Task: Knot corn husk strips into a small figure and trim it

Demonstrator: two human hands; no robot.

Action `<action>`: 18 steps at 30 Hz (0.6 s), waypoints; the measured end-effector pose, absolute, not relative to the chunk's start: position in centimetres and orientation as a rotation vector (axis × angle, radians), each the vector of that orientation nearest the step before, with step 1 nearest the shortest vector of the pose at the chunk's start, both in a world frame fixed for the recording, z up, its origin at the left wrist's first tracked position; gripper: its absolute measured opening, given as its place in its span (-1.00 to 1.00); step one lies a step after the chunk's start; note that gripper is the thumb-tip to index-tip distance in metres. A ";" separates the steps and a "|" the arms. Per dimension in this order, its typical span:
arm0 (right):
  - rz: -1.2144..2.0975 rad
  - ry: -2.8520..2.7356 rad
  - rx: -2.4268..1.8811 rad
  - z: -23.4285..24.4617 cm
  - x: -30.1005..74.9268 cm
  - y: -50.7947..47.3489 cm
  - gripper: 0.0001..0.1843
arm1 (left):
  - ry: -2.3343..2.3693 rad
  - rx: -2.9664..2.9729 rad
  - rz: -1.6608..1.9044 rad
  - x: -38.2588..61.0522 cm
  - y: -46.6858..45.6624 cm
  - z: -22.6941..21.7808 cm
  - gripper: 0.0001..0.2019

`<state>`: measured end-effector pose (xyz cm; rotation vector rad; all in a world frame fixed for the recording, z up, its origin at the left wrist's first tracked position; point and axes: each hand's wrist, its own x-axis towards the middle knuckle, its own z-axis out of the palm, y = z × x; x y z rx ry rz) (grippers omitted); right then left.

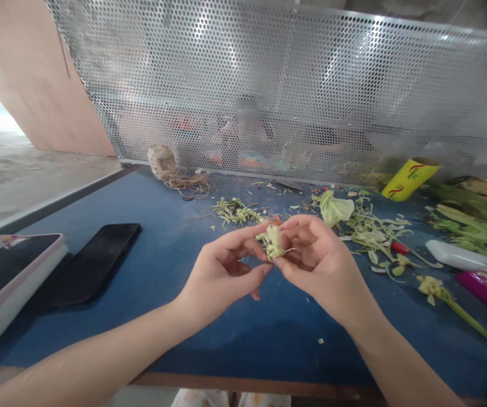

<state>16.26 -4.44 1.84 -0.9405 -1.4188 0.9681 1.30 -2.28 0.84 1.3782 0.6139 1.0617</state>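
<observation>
Both my hands meet over the middle of a blue table point(150, 265) and pinch one small pale green leafy bundle point(274, 243). My left hand point(222, 274) grips it from the left with thumb and fingers closed. My right hand point(315, 257) curls round it from the right, fingers closed. The bundle looks like thin folded leaf strips, held a little above the tabletop.
A black phone point(94, 257) and a white-edged device point(5, 282) lie at the left. Twine point(186, 182) sits by the perforated metal screen point(268, 85). Leaf scraps point(366, 229), a yellow tube point(408, 178), green stalks point(472, 223) and a white and pink tool point(476, 265) crowd the right.
</observation>
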 end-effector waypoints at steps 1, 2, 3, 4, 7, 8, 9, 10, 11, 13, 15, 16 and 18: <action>0.974 -1.424 -0.943 1.9 16.2 -4.5 -0.65 | 0.636 1.393 1.057 1.3 -2.3 0.8 -0.51; 0.977 -1.428 -0.951 1.9 16.2 -4.5 -0.66 | 0.655 1.410 1.051 1.2 -2.4 0.9 -0.51; 0.975 -1.431 -0.964 1.9 16.1 -4.5 -0.66 | 0.671 1.432 1.048 1.2 -2.5 0.8 -0.52; 0.968 -1.432 -0.978 2.0 16.1 -4.6 -0.66 | 0.678 1.462 1.052 1.1 -2.5 0.8 -0.52; 0.937 -1.441 -1.010 2.1 16.1 -4.7 -0.67 | 0.689 1.573 1.105 1.0 -2.6 0.7 -0.53; 0.929 -1.443 -1.015 2.1 16.2 -4.7 -0.68 | 0.689 1.604 1.128 1.0 -2.6 0.7 -0.55; 0.932 -1.443 -1.018 2.2 16.3 -4.6 -0.70 | 0.684 1.621 1.146 1.0 -2.6 0.7 -0.56; 0.948 -1.440 -1.016 2.2 16.5 -4.6 -0.72 | 0.671 1.620 1.153 1.0 -2.6 0.7 -0.56; 0.978 -1.437 -1.011 2.3 16.6 -4.5 -0.75 | 0.657 1.602 1.150 1.1 -2.5 0.7 -0.56; 1.057 -1.430 -0.998 2.3 16.8 -4.4 -0.79 | 0.628 1.535 1.142 1.1 -2.4 0.9 -0.50; 1.119 -1.422 -0.996 2.2 17.0 -4.3 -0.79 | 0.602 1.486 1.159 1.0 -2.3 1.1 -0.43; 1.134 -1.419 -0.994 2.2 16.9 -4.3 -0.78 | 0.592 1.482 1.174 0.9 -2.2 1.2 -0.42; 1.159 -1.418 -0.977 2.2 16.8 -4.5 -0.73 | 0.578 1.506 1.189 0.7 -2.1 1.2 -0.42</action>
